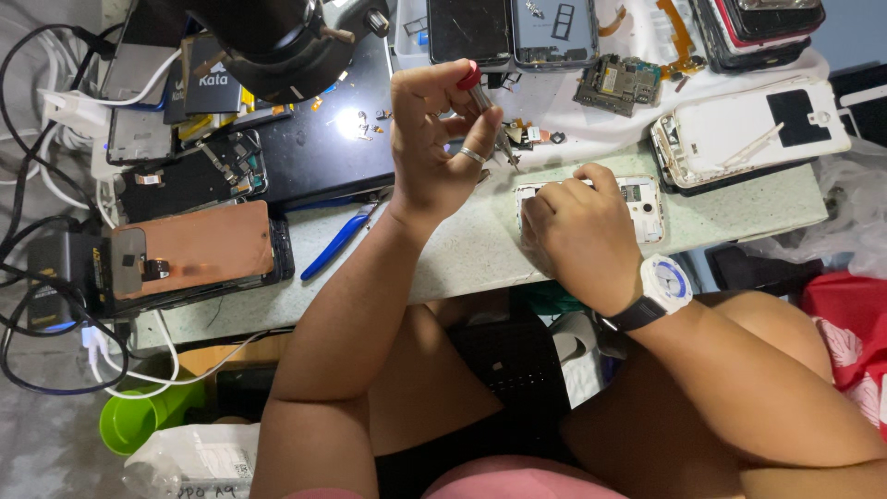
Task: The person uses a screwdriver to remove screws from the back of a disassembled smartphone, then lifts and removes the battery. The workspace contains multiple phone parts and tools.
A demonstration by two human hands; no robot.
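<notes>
— What does the left hand [430, 139] hold?
— Its grip pinches a red-capped screwdriver [482, 102], tip angled down toward the white phone [637, 205].
— And the right hand [577, 231]?
— It presses the phone flat on the bench [462, 249] (probably to steady it), fingers closed over it.

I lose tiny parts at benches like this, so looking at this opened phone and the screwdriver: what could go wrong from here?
1. The left hand pinches the red-capped screwdriver by its fingertips above the bench; it could slip onto the opened white phone.
2. The right hand covers most of that phone, so a loosened screw might roll off unseen.
3. Small loose parts lie on the dark mat, easily swept away.
</notes>
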